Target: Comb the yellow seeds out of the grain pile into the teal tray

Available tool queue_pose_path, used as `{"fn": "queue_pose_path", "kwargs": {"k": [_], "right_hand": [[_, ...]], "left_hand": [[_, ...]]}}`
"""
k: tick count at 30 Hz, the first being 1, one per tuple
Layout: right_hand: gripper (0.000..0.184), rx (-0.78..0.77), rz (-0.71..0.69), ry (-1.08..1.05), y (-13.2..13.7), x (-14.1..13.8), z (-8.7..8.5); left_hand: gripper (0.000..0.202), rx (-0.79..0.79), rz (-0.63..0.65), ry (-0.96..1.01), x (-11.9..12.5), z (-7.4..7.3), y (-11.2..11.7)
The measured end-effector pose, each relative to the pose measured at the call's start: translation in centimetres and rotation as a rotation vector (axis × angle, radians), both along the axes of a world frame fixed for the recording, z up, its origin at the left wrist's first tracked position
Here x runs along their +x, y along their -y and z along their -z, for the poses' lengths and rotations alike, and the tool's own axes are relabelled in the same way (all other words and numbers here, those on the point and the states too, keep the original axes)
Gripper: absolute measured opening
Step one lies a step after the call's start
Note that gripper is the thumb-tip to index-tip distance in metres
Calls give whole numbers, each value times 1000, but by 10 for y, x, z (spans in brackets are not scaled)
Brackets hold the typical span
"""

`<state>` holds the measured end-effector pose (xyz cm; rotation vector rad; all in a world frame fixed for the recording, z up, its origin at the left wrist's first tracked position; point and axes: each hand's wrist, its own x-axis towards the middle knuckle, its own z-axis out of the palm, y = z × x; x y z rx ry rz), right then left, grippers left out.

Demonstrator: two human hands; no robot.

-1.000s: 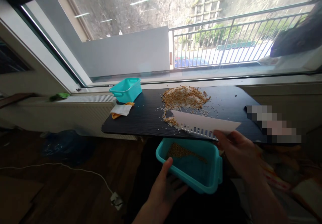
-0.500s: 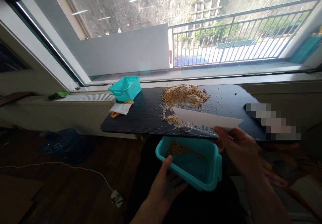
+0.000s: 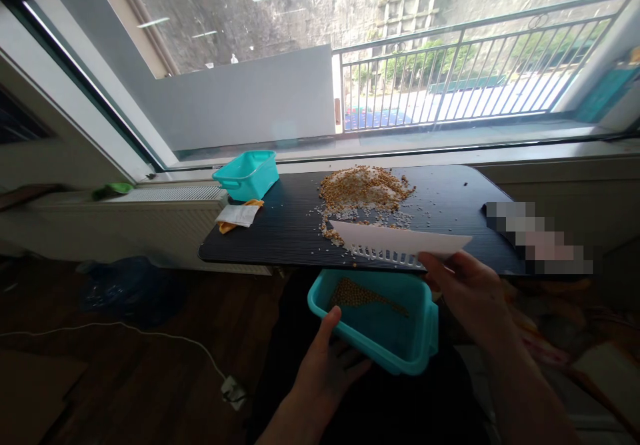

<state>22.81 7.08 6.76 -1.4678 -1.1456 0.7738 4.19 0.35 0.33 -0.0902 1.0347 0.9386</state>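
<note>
My right hand (image 3: 467, 288) grips the right end of a white card (image 3: 395, 239) with a row of slots cut along its lower edge. The card stands tilted over the dark table (image 3: 270, 241), its slotted edge close to the table's front. Behind it lies a heap of yellowish beans mixed with white grains (image 3: 365, 188); a smaller cluster sits by the card's left end. Below the table edge, my left hand (image 3: 327, 371) holds a turquoise basin (image 3: 395, 361), thumb on the rim and fingers underneath. Beans (image 3: 357, 293) lie on the basin's floor.
A second turquoise basin (image 3: 250, 177) stands at the table's back left, with a folded white and orange cloth (image 3: 239, 216) before it. A pixelated patch covers something at the right end. On the floor are a dark blue plastic bag (image 3: 133, 291) and a white power socket (image 3: 233, 391).
The card has shifted left and slightly toward me, in front of the small cluster. A bean now shows at the table's front edge. The left hand and basin hold nearly still.
</note>
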Motion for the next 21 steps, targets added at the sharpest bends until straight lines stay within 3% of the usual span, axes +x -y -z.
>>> {"fn": "queue_pose_path", "kwargs": {"k": [3,8,13,21], "right_hand": [[32,-14,-25,-23,2,2,0],[25,42,61,-40,4,-1,-4],[34,15,-83,-93,-3,-8,3],[35,8,-154,-105,-12,-7,13]], "left_hand": [[60,-5,-9,-9,1,-2,0],[60,0,-15,-7,1,-5,0],[60,7,5,-1,-1,-3,1],[61,10,5,4,-2,2,1]]}}
